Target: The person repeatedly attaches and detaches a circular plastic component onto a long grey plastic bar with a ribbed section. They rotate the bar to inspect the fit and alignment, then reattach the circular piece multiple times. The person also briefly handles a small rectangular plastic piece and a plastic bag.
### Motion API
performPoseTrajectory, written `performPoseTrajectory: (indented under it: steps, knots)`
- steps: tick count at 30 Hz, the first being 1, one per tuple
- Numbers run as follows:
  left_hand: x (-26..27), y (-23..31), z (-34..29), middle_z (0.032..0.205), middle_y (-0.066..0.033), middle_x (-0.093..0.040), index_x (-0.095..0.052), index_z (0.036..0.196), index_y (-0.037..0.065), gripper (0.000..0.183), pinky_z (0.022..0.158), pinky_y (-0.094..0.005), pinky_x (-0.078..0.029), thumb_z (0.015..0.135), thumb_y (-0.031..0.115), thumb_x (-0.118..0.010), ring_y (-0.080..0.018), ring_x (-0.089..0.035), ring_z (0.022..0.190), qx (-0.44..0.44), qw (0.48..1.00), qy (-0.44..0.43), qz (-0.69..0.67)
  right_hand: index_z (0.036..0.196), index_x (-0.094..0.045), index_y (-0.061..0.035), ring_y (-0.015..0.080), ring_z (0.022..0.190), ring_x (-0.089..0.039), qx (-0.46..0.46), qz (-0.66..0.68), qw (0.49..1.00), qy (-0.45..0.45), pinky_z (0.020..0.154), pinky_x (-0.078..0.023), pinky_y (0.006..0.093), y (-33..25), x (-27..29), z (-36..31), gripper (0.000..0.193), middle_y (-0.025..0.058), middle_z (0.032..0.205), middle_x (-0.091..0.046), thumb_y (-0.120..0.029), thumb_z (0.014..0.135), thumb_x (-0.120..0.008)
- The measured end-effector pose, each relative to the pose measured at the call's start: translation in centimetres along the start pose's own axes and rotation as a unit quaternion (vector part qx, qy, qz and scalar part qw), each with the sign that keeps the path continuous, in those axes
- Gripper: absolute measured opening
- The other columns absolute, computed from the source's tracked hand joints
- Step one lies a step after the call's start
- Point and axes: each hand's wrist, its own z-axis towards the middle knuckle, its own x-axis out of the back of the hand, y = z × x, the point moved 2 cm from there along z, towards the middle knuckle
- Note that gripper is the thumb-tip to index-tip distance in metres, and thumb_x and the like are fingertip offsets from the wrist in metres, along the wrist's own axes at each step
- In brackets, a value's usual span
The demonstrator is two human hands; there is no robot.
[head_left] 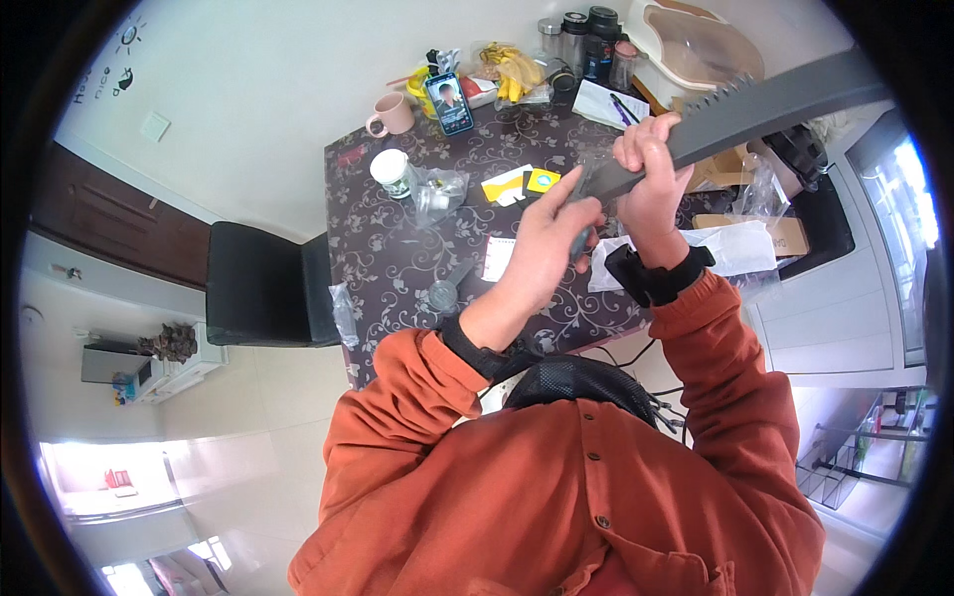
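Note:
I hold a long dark grey blade-shaped piece (765,104) with small teeth along its upper edge, raised over the table and slanting up to the right. My right hand (651,169) is shut around its lower part. My left hand (552,233) grips the piece's lower end, where some clear plastic film (596,164) clings to it. Both wrists wear black bands, and my sleeves are orange.
A dark patterned table (397,258) carries a pink mug (390,114), a white cup (393,171), a phone (449,102) on a stand, bananas (517,70), jars (586,40), yellow cards (522,184), papers and cardboard. A black chair (263,288) stands at the table's left.

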Motion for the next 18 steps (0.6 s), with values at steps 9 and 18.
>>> performPoseTrajectory:
  steps: [9, 18]
  knots:
    - [0.8, 1.3, -0.2, 0.096, -0.0108, -0.061, -0.034, 0.145, 0.008, 0.056, 0.048, -0.0253, -0.042, 0.094, 0.031, -0.042, -0.0187, -0.057, 0.078, 0.060, 0.934, -0.158, -0.314, 0.077, -0.037, -0.0109, 0.0085, 0.056, -0.034, -0.018, 0.095, 0.995, 0.019, 0.056, -0.034, 0.0252, -2.2, 0.5, 1.3, 0.014, -0.0018, 0.066, -0.035, 0.000, 0.082, -0.044]
    - [-0.3, 2.9, -1.5, 0.099, -0.0112, -0.059, -0.033, 0.145, 0.009, 0.056, 0.049, -0.0251, -0.043, 0.096, 0.035, -0.039, -0.0201, -0.055, 0.081, 0.063, 0.916, -0.185, -0.351, 0.072, -0.033, -0.0131, 0.0073, 0.056, -0.032, -0.058, 0.168, 0.984, 0.022, 0.057, -0.033, 0.0239, -3.9, 0.2, 1.8, 0.017, -0.0033, 0.063, -0.032, -0.006, 0.083, -0.044]
